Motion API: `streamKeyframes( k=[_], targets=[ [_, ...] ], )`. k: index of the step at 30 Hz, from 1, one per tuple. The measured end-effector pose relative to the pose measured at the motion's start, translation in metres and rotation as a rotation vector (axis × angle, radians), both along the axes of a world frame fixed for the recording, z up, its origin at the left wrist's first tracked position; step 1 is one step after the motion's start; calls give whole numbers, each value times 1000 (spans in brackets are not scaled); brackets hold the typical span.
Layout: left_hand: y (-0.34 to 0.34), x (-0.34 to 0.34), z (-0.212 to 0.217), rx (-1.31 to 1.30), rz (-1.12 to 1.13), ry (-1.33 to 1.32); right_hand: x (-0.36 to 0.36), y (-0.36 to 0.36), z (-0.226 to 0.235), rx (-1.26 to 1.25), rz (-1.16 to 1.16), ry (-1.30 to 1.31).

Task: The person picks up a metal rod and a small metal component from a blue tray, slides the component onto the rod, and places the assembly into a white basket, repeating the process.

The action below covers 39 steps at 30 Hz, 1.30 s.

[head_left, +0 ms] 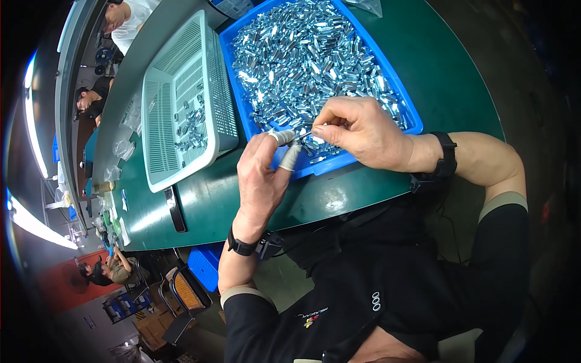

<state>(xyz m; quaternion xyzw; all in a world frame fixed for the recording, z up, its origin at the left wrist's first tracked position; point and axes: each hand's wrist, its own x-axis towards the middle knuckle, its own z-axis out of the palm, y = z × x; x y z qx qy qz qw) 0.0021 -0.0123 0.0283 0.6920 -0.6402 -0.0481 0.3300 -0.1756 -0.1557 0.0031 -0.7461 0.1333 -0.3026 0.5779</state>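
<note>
Over the near edge of a blue tray (pixel 407 100) heaped with small shiny metal parts (pixel 290 57), my two hands meet. My left hand (pixel 261 175), with pale wraps on its thumb and index finger, pinches a small metal part (pixel 301 137) between those fingertips. My right hand (pixel 369 134) is closed, thumb against index finger, at the other end of the same part. The part's exact shape is partly hidden by the fingers. To the left stands a pale green slotted plastic basket (pixel 158 115) with a smaller pile of metal parts (pixel 192 127) in it.
The green table (pixel 339 196) curves around in front of me. A dark flat phone-like object (pixel 175 209) lies below the basket. Clear plastic bags (pixel 123 148) lie at the left. Several people sit beyond the table. A blue crate (pixel 204 266) and a chair (pixel 183 290) stand below its edge.
</note>
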Motion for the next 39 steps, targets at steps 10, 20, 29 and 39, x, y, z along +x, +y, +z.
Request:
streamKeyframes(
  k=[10,20,29,39],
  targets=[
    [-4,-7,-4,-139,-94,-73,2,-7,-2,135,142,176],
    [3,-11,3,-74,-54,-166,5,-4,-5,55,179,120],
    [12,30,40,-119,130,-351,1,-8,1,289,49,-13],
    [-25,34,20,35,40,-449,5,-12,-3,344,59,-26]
  ],
)
